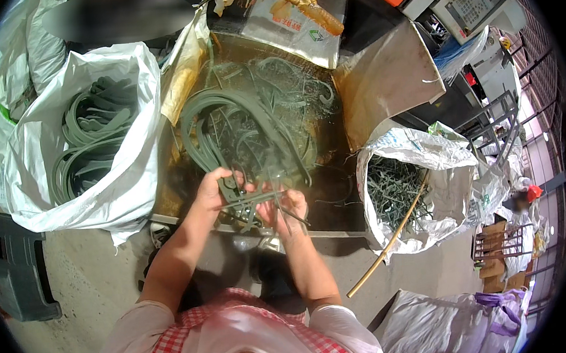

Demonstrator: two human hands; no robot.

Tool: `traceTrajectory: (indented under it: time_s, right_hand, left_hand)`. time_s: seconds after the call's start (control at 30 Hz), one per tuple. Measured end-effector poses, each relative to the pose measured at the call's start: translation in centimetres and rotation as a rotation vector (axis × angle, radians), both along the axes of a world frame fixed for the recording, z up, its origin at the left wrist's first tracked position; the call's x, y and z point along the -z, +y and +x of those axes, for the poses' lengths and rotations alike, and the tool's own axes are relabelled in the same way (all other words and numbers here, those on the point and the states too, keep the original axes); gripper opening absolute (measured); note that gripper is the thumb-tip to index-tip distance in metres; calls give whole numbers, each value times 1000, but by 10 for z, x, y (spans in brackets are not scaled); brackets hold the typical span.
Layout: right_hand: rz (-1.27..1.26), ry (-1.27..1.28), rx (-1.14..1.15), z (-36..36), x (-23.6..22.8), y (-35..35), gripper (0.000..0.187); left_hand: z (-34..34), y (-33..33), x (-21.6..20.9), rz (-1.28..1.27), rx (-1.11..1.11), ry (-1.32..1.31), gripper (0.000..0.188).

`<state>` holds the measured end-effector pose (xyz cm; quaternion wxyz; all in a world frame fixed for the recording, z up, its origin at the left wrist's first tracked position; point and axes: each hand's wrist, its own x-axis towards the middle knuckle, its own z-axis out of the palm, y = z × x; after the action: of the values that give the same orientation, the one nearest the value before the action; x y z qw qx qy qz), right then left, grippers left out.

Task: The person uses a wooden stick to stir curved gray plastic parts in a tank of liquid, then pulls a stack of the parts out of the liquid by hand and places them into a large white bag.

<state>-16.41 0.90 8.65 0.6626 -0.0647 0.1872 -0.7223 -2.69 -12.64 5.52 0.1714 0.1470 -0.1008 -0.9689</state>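
My left hand (217, 189) is closed round the near end of a bundle of flat grey-green strips (195, 133). From there the bundle arches away and bends back to the right. Beside it, my right hand (284, 210) has its fingers curled round thin grey-green offcuts (253, 201), some of which stick out between the two hands. The fingertips are partly covered by these pieces. Both hands are over the near edge of a wet brown tray (328, 206), where loose thin offcuts (276, 78) lie tangled farther back.
On the left stands a white sack (117, 194) holding coiled grey-green strips (95, 124). A second white sack (443, 211) on the right contains thin scraps (392, 188), with a wooden stick (392, 241) leaning out. A brown board (388, 80) flanks the tray. A dark plastic stool (13, 261) is at left.
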Motion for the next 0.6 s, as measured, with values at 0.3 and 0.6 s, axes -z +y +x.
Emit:
traceTrajectory:
  time_s: [0.3,0.6]
  right_hand:
    - [-526,53,-402,51,-27,-17,41]
    - [-15,494,-592,-5,-45,39,34]
  left_hand:
    - [1,13,-20,65,6,-214,29]
    - [17,-19,4,-277,-253,-150,33]
